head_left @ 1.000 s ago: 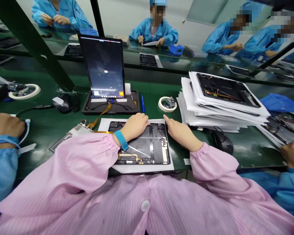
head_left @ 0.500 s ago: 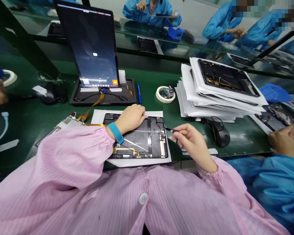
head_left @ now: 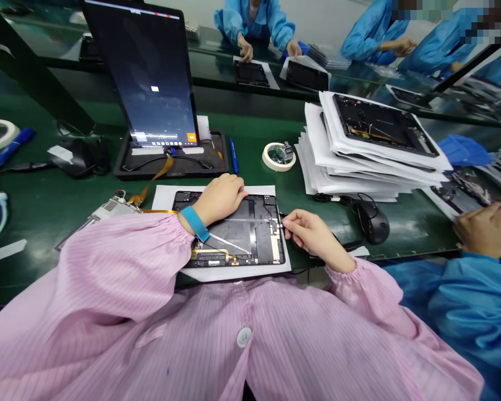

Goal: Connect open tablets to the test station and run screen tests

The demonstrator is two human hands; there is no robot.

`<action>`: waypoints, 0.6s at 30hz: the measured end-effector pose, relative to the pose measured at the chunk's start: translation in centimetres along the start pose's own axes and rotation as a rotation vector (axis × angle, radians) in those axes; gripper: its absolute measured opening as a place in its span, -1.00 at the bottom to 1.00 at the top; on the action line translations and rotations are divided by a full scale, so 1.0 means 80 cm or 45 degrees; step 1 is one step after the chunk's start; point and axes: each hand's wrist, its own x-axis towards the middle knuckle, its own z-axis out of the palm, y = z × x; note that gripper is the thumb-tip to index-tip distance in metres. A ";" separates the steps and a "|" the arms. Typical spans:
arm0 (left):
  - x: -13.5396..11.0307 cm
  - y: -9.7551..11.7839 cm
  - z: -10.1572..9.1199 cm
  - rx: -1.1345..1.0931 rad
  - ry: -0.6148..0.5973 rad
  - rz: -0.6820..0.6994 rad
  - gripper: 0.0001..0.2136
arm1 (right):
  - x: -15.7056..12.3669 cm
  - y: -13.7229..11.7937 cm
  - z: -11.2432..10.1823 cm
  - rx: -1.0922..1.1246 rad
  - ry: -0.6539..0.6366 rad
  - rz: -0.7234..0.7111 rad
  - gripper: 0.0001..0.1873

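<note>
At lower middle, what's on the counter (head_left: 83,189)?

Black tablet (head_left: 259,234) lying flat on a white sheet (head_left: 162,197), ribbon cable and small boards showing on it.

Hands?

Left hand (head_left: 219,200) rests on the tablet's upper left, grip wide, nothing held. Blue wristband (head_left: 195,224) on that wrist.

Right one?

Right hand (head_left: 313,234) sits at the tablet's right edge, grip narrow, pinching a thin dark tool (head_left: 284,218). Can't tell if the tip touches the tablet.

Around them?

Above the tablet, a tall screen (head_left: 150,72) stands in a black tray (head_left: 219,161), with a blue pen (head_left: 234,156) and a tape roll (head_left: 279,157) just beside. Upper right, a stack of papers (head_left: 317,161) with a tablet on top (head_left: 384,125). Mouse (head_left: 373,221) below that.

Anyone else?

Far right, a co-worker's hand (head_left: 480,234), blue sleeve.
</note>
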 end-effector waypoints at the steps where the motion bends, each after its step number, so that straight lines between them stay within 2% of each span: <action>1: 0.000 0.000 -0.001 -0.014 0.003 -0.007 -0.82 | 0.001 -0.001 -0.002 0.073 -0.033 0.019 -0.63; 5: 0.002 0.002 -0.004 -0.105 0.032 -0.080 -0.70 | 0.003 -0.003 -0.008 0.296 -0.123 0.044 -0.61; 8: 0.005 0.003 -0.008 -0.233 0.066 -0.156 -0.67 | 0.000 -0.005 -0.005 0.199 -0.061 -0.048 -0.65; 10: 0.006 0.004 -0.011 -0.294 0.073 -0.240 -0.68 | -0.003 -0.008 0.004 -0.113 0.096 -0.205 -0.70; 12: 0.008 0.005 -0.014 -0.315 0.072 -0.321 -0.69 | -0.007 -0.011 0.016 -0.621 0.350 -0.368 -0.72; 14: 0.008 0.005 -0.015 -0.325 0.079 -0.356 -0.68 | -0.011 -0.014 0.028 -1.125 0.561 -0.477 -0.64; 16: 0.008 0.004 -0.013 -0.338 0.095 -0.360 -0.68 | -0.015 -0.015 0.037 -1.429 0.621 -0.550 -0.54; 18: 0.008 0.002 -0.010 -0.346 0.099 -0.358 -0.68 | -0.017 -0.015 0.041 -1.541 0.570 -0.604 -0.48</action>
